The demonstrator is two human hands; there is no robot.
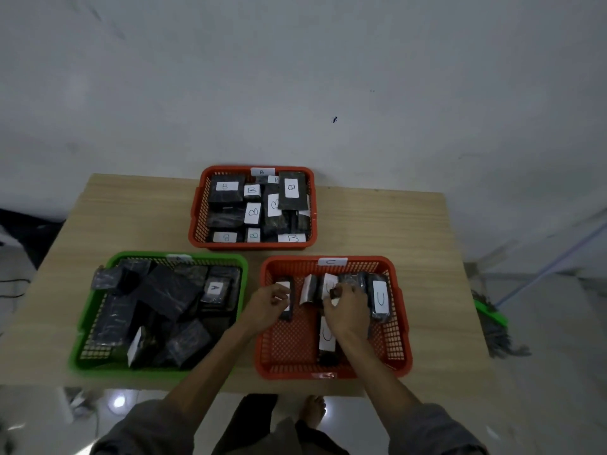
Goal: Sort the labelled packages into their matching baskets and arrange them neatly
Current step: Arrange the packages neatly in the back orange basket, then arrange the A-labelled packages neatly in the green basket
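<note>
Lower right of frame, in the C basket [331, 369], the left hand [266, 307] pinches one package [285, 298] while the right hand [348, 311] curls its grip round another [335, 292], seemingly to line them up neatly.

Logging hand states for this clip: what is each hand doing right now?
Left hand: grips a labelled black package.
Right hand: pinches another black package.
</note>
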